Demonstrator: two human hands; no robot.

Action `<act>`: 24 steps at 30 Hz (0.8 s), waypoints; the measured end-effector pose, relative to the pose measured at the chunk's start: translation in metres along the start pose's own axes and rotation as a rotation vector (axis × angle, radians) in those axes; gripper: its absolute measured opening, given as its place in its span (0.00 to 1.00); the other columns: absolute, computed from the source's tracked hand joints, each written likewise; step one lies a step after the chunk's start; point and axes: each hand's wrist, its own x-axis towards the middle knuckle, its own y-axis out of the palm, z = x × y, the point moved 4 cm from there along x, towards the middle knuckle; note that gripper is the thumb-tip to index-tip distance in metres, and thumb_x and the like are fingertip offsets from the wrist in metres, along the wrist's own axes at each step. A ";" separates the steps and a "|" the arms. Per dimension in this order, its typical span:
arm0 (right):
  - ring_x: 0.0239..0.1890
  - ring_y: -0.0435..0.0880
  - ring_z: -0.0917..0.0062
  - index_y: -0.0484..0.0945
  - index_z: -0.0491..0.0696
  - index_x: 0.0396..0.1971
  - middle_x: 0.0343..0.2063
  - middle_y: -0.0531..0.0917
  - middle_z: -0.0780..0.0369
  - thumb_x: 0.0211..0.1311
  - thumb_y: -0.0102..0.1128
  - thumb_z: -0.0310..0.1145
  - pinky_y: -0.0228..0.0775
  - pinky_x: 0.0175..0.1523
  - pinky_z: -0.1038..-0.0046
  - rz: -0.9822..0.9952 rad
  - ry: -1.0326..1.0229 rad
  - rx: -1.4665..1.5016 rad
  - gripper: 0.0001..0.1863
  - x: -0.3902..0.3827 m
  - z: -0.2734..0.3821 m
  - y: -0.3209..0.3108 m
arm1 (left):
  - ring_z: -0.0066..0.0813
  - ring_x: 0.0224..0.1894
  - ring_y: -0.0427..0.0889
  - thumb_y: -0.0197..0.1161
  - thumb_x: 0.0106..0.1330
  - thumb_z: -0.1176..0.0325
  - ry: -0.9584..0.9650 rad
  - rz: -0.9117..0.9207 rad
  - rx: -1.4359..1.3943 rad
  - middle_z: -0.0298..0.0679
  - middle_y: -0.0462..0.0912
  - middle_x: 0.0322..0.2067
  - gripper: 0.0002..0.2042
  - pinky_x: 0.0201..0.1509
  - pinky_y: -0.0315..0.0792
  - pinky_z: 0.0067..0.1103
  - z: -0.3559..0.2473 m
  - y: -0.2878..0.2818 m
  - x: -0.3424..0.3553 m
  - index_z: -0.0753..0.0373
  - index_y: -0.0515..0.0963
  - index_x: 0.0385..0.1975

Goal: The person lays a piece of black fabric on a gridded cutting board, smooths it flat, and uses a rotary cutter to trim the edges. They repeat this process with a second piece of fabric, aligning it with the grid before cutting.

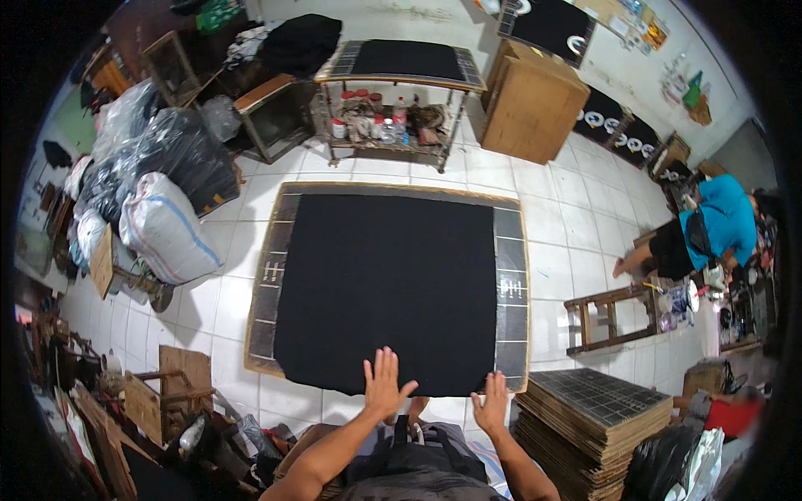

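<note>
A black cloth [388,284] lies spread across the middle of a gridded board [512,238], which serves as our landmark; bare strips show along the board's left and right sides. We note the left grip [383,388] at the board's near edge, over the cloth's near margin, palm down, fingers extended and holding nothing. The right grip [491,407] is at the board's near right corner, fingers likewise straight, with no pinch visible; we cannot tell how firmly either presses. We judge the cloth light, limp and matt, unlikely to slip from bare fingers or to break, yet ready to wrinkle or skew if drawn from one point. We would therefore take hold at its two near corners, between thumb and fingers, and smooth its middle with flat palms.
</note>
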 end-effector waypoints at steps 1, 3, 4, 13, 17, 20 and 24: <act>0.77 0.50 0.49 0.57 0.40 0.72 0.74 0.54 0.45 0.64 0.65 0.41 0.41 0.77 0.50 -0.060 0.003 0.024 0.42 -0.001 -0.007 -0.002 | 0.50 0.80 0.35 0.47 0.70 0.34 0.021 0.046 -0.021 0.56 0.41 0.77 0.48 0.78 0.30 0.51 0.000 0.004 -0.014 0.75 0.50 0.74; 0.77 0.50 0.50 0.57 0.39 0.71 0.74 0.54 0.45 0.61 0.67 0.39 0.41 0.77 0.50 -0.037 0.122 -0.012 0.43 -0.005 -0.024 -0.003 | 0.44 0.80 0.35 0.46 0.70 0.34 0.087 0.088 -0.012 0.50 0.41 0.78 0.46 0.79 0.30 0.47 0.005 0.005 -0.038 0.69 0.49 0.75; 0.77 0.51 0.50 0.58 0.38 0.71 0.74 0.55 0.45 0.61 0.68 0.38 0.43 0.77 0.52 -0.049 0.147 -0.019 0.43 -0.007 -0.030 -0.006 | 0.44 0.80 0.35 0.45 0.70 0.34 0.136 0.088 -0.016 0.49 0.41 0.78 0.46 0.79 0.31 0.47 0.007 0.005 -0.045 0.68 0.49 0.76; 0.76 0.52 0.48 0.61 0.39 0.70 0.73 0.56 0.41 0.60 0.69 0.38 0.43 0.78 0.55 -0.114 0.339 0.042 0.41 -0.024 -0.107 -0.045 | 0.43 0.78 0.50 0.50 0.73 0.41 0.165 0.177 -0.207 0.50 0.53 0.75 0.37 0.78 0.47 0.41 0.025 -0.007 -0.070 0.69 0.63 0.70; 0.76 0.51 0.50 0.60 0.38 0.70 0.74 0.55 0.43 0.64 0.63 0.42 0.42 0.78 0.56 -0.134 0.475 0.055 0.40 -0.044 -0.174 -0.076 | 0.43 0.66 0.74 0.59 0.70 0.51 0.033 0.078 -0.442 0.49 0.76 0.63 0.26 0.69 0.67 0.33 0.025 -0.015 -0.080 0.66 0.77 0.58; 0.76 0.53 0.52 0.61 0.38 0.70 0.72 0.57 0.43 0.64 0.61 0.48 0.45 0.78 0.59 -0.213 0.619 0.136 0.42 -0.060 -0.235 -0.109 | 0.46 0.53 0.83 0.64 0.67 0.60 -0.043 -0.045 -0.516 0.48 0.85 0.49 0.17 0.60 0.74 0.32 0.026 -0.016 -0.087 0.65 0.82 0.49; 0.77 0.50 0.54 0.58 0.41 0.72 0.75 0.55 0.48 0.65 0.60 0.50 0.45 0.78 0.57 -0.220 0.863 0.171 0.43 -0.073 -0.328 -0.158 | 0.45 0.46 0.85 0.65 0.62 0.74 -0.096 -0.057 -0.586 0.50 0.86 0.42 0.12 0.54 0.76 0.30 0.025 -0.001 -0.079 0.68 0.83 0.45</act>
